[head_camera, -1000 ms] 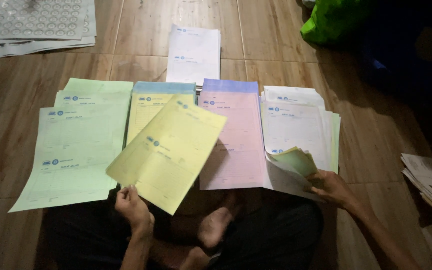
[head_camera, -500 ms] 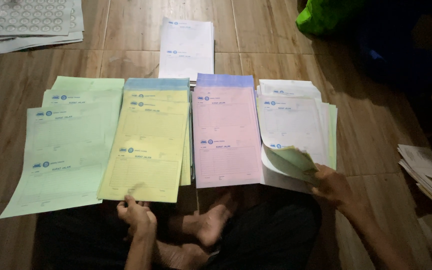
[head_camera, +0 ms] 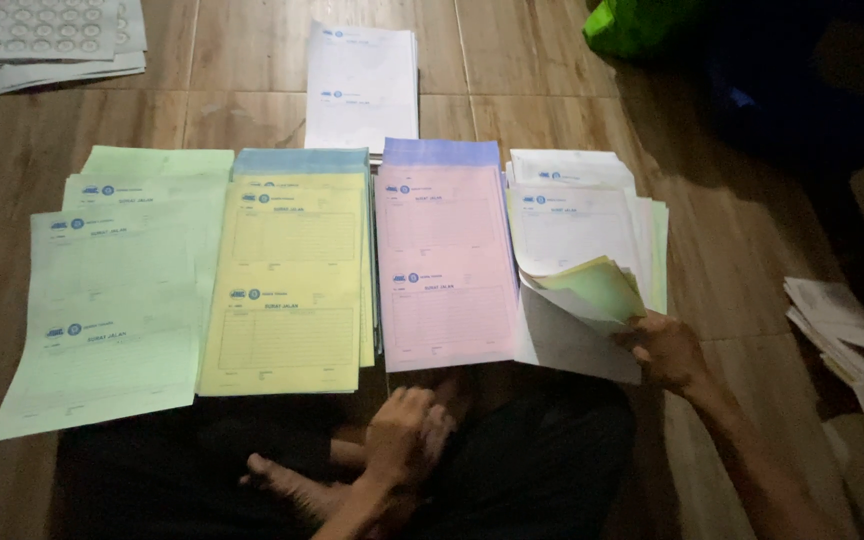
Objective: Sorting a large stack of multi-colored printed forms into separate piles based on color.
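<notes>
- Wood floor (head_camera: 742, 230), pretty dim, with form stacks lined up in a row in front of the person's crossed legs.
- Biggest is the green stack (head_camera: 117, 290) at far left, fanned out a bit. Next to it is the yellow stack (head_camera: 287, 285) with blue sheets peeking out on top, then the pink stack (head_camera: 444, 265) on a purple one.
- The mixed stack (head_camera: 577, 225) sits at the right end, white sheet on top, green edges showing on its right side.
- A white stack (head_camera: 362, 85) lies alone behind the row, well away from both hands.
- Right hand (head_camera: 667, 350) is at the mixed stack's near right corner, pinching the curled-up sheets there, with a yellowish one (head_camera: 597, 288) lifted.
- Left hand (head_camera: 407, 432) is loosely curled, holding nothing, down by the feet just below the pink stack's near edge.
</notes>
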